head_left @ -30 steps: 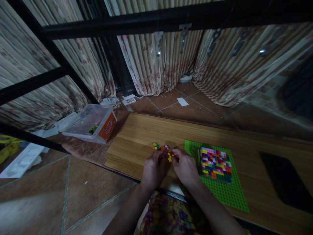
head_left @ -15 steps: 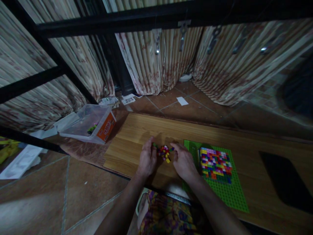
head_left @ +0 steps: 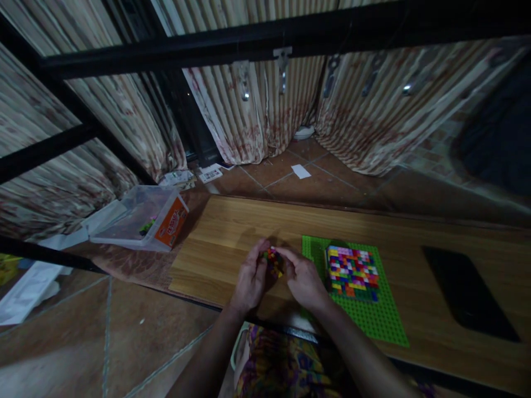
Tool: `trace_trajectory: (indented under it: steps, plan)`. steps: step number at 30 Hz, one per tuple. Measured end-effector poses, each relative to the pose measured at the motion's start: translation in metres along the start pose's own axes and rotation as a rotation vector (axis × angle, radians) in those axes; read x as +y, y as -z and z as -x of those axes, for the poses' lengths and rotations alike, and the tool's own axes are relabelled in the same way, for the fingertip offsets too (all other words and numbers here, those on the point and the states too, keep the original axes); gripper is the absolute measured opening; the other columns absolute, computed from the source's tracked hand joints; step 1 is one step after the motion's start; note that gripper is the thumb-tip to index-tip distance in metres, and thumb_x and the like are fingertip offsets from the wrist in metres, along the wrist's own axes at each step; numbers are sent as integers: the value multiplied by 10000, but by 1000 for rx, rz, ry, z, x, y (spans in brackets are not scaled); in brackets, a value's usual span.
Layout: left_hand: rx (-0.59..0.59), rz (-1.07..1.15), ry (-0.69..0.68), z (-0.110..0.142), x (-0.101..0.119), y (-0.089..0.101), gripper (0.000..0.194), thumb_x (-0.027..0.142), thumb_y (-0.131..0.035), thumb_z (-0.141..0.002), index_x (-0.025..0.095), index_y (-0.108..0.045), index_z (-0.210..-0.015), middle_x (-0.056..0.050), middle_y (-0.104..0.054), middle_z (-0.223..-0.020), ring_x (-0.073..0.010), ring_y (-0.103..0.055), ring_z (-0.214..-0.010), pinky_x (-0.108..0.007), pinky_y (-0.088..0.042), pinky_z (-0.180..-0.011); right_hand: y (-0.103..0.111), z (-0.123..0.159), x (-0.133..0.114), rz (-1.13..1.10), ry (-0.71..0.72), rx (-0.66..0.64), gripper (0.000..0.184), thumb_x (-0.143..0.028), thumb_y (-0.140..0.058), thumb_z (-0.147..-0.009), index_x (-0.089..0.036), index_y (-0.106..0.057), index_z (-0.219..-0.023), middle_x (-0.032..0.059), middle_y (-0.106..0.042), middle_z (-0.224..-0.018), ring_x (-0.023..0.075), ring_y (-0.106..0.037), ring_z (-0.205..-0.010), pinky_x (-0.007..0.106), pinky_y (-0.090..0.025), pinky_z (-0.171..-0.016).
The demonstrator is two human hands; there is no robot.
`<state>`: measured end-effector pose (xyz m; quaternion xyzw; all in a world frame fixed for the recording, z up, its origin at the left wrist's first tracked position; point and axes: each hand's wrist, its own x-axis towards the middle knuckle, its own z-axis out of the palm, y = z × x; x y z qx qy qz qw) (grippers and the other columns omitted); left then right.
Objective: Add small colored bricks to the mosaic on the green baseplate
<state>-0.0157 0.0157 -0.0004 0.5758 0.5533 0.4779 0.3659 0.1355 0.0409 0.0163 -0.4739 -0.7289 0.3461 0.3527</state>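
A small heap of colourful building bricks point(head_left: 274, 264) lies on the wooden board, between my two hands. My left hand point(head_left: 251, 273) curls round the heap's left side, its fingers pressed together against the bricks. From the right, my right hand point(head_left: 302, 276) closes in with bent fingers touching the heap's edge. Part of the heap is hidden by the fingers. To the right of my right hand, a block of multicoloured bricks point(head_left: 352, 271) is built up on a green studded baseplate point(head_left: 388, 326).
On the left stands a clear plastic tub point(head_left: 124, 235) with an orange label and a few bricks inside. A black flat object point(head_left: 468, 293) lies on the wooden board point(head_left: 199, 260) at right. Dark metal bars point(head_left: 166, 47) cross in front of curtains. Papers point(head_left: 301, 171) lie on the tiled floor.
My hands have come closer together, squeezing the loose bricks into a tighter heap. The camera view has shifted slightly, so the baseplate and tub appear further left.
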Motion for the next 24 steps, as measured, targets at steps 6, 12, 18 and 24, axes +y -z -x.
trace_trajectory:
  steps: [6, 12, 18, 24]
  plan:
    - [76, -261, -42, 14, 3, 11, 533, 249, -533, -855, 196, -403, -1369, -107, -508, -1363, -242, -471, -1263, -429, -362, -1076, 25, 39, -16, 1, -19, 47, 342, -147, -387, -906, -218, -637, -1128, 64, -678, -1105, 177, -616, -1080, 349, -485, -954]
    - [5, -616, -188, 26, 11, -3, 775, 351, -714, -724, 192, -353, -1392, -146, -459, -1376, -314, -428, -1270, -476, -384, -1042, 58, 105, -6, 6, -85, 100, 263, -247, -433, -926, -242, -668, -1046, 64, -689, -1054, 189, -651, -987, 328, -530, -859]
    - [120, -745, -223, 17, 3, -19, 625, 359, -631, -786, 171, -406, -1338, -155, -491, -1295, -328, -461, -1222, -505, -401, -1015, 103, 145, 23, 85, -192, 327, 281, -362, -456, -908, -239, -682, -1021, 72, -693, -1059, 218, -659, -983, 347, -535, -854]
    - [156, -760, -242, 12, -5, -15, 509, 387, -535, -839, 183, -442, -1296, -140, -529, -1267, -320, -499, -1187, -494, -423, -988, 168, 171, 68, 397, -473, 744, 476, -554, -470, -824, -193, -652, -1076, 117, -677, -1050, 265, -661, -849, 399, -526, -762]
